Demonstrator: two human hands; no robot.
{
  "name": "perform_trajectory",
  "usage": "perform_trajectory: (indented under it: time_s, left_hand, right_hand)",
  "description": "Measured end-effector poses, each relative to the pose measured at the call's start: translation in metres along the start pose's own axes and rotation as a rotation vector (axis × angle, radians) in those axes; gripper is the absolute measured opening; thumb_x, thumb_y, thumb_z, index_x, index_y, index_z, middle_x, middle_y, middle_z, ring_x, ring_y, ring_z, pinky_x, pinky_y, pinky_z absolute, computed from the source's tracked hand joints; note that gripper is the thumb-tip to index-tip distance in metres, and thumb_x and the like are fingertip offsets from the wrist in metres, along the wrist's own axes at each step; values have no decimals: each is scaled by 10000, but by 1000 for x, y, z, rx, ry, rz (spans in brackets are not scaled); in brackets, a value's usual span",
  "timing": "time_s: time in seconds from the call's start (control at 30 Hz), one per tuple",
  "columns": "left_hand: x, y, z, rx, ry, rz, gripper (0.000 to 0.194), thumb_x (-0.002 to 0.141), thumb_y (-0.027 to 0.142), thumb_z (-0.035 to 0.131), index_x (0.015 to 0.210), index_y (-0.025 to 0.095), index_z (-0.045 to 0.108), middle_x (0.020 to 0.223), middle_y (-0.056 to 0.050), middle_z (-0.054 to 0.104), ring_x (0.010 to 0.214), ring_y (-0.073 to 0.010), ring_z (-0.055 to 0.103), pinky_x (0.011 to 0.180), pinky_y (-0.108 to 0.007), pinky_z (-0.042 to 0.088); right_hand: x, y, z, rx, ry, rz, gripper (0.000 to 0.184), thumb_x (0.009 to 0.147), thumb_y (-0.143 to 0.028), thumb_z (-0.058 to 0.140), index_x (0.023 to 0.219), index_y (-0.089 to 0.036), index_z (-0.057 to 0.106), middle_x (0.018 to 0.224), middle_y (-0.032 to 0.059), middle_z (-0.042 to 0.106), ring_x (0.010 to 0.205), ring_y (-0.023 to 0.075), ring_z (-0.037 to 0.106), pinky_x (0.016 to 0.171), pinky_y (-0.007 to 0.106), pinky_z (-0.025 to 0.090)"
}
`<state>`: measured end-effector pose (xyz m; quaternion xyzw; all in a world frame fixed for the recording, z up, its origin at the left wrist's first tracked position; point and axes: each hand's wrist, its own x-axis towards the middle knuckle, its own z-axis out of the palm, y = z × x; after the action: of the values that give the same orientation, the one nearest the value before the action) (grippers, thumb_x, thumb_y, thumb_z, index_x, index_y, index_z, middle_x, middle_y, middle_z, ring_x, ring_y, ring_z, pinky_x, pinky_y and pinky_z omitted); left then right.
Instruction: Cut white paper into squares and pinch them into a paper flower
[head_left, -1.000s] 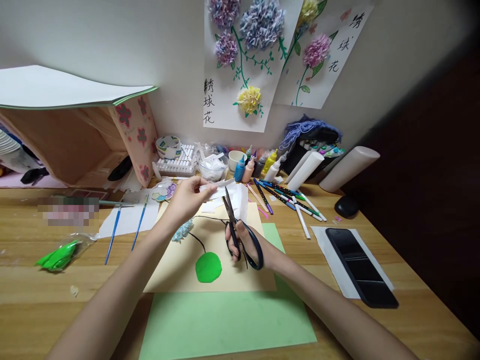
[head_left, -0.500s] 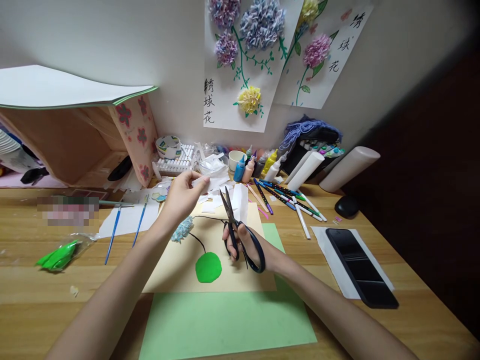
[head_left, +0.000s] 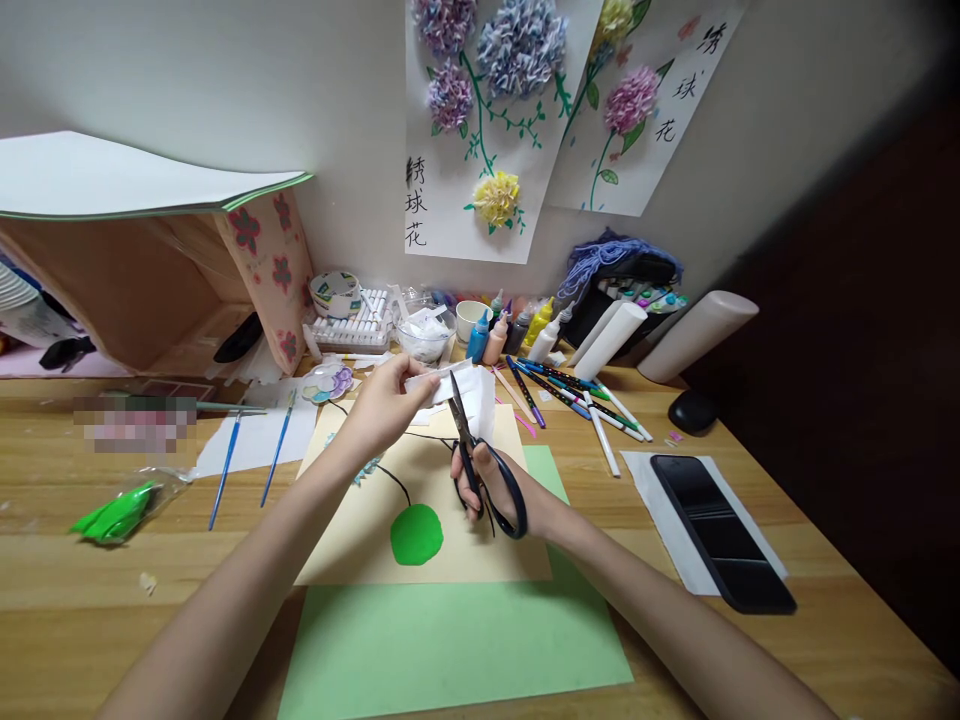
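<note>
My left hand (head_left: 394,400) pinches a strip of white tissue paper (head_left: 450,372) between thumb and fingers. My right hand (head_left: 484,480) grips black-handled scissors (head_left: 463,418), their blades pointing up toward the strip's right part; whether they touch it I cannot tell. Below both hands lies a cream sheet (head_left: 480,560) with thin black stem lines and a round, flat green piece (head_left: 417,535). A pale blue crinkled flower (head_left: 366,472) on that sheet is partly hidden by my left forearm. More white tissue (head_left: 484,400) lies just behind the scissors.
Under the cream sheet is a light green sheet (head_left: 450,645). Paint bottles (head_left: 495,340), a bowl of white scraps (head_left: 426,335) and scattered markers (head_left: 585,390) stand or lie at the back. A phone (head_left: 720,530) is at right, brushes (head_left: 225,470) and a green bag (head_left: 120,515) at left.
My left hand drew the strip left and back, away from the scissors, then brought it right again to the blades. The scissors opened slightly and now look nearly closed.
</note>
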<state>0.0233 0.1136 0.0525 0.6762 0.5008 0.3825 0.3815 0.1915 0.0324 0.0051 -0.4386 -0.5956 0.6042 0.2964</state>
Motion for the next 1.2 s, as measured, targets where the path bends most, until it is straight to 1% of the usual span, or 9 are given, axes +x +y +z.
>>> perform_trajectory:
  time_s: [0.13, 0.27, 0.4, 0.6, 0.67, 0.77, 0.83, 1.03, 1.2]
  left_hand:
    - [-1, 1, -1, 7, -3, 0, 239, 748, 395, 586, 719, 165, 532, 655, -7, 604, 643, -147, 535, 585, -242, 376]
    - [0, 1, -2, -24, 0, -15, 247, 743, 396, 599, 715, 162, 526, 659, -6, 598, 655, -149, 552, 595, -248, 397]
    - [1, 0, 0, -149, -8, -47, 288, 719, 424, 627, 731, 152, 536, 668, 1, 580, 658, -146, 575, 628, -273, 461]
    - [0, 9, -2, -349, -61, -173, 349, 674, 447, 661, 759, 120, 574, 688, 3, 572, 636, -122, 566, 675, -297, 517]
    - [-1, 12, -3, -347, -71, -192, 326, 667, 419, 669, 738, 115, 575, 677, 9, 565, 634, -116, 562, 689, -291, 514]
    - [-3, 16, -5, -264, -67, -199, 290, 671, 386, 666, 718, 112, 581, 662, 9, 566, 629, -118, 567, 663, -273, 498]
    - [-3, 17, -6, -236, -77, -206, 271, 675, 372, 663, 697, 114, 583, 648, 7, 569, 615, -118, 568, 648, -269, 496]
    - [-4, 19, -4, -267, -120, -207, 251, 668, 358, 673, 634, 127, 581, 604, 11, 568, 574, -117, 570, 661, -292, 520]
    - [-4, 19, -4, -275, -116, -223, 253, 655, 359, 685, 630, 127, 588, 597, 4, 580, 578, -126, 587, 637, -278, 514]
  right_hand:
    - [0, 0, 0, -11, 3, -2, 674, 723, -815, 240, 843, -185, 448, 531, -63, 423, 438, 88, 446, 464, 226, 432]
    - [0, 3, 0, -61, 40, -42, 611, 768, -772, 263, 811, -189, 439, 504, -72, 408, 399, 73, 409, 410, 200, 407]
    - [1, 4, 2, -58, 104, -55, 553, 782, -743, 324, 788, -198, 420, 481, -89, 367, 370, 66, 377, 362, 186, 383]
    - [1, 2, 2, -62, 135, -45, 527, 789, -722, 361, 789, -198, 418, 487, -90, 363, 374, 63, 374, 354, 178, 374]
    - [1, 2, 1, -60, 107, -40, 554, 781, -741, 332, 807, -196, 428, 486, -88, 373, 377, 67, 385, 361, 181, 384]
    - [0, 2, 1, -68, 50, -50, 612, 763, -776, 257, 824, -192, 432, 495, -75, 404, 402, 74, 414, 396, 186, 402]
    - [0, 2, 0, -73, 43, -55, 630, 753, -789, 233, 827, -193, 425, 505, -71, 413, 415, 77, 424, 417, 192, 412]
    - [2, 5, -1, -102, 78, -62, 633, 748, -797, 227, 813, -197, 421, 508, -71, 424, 389, 80, 436, 408, 202, 402]
    - [1, 5, 2, -79, 144, -49, 533, 793, -723, 350, 794, -197, 435, 483, -87, 399, 367, 74, 428, 382, 192, 393]
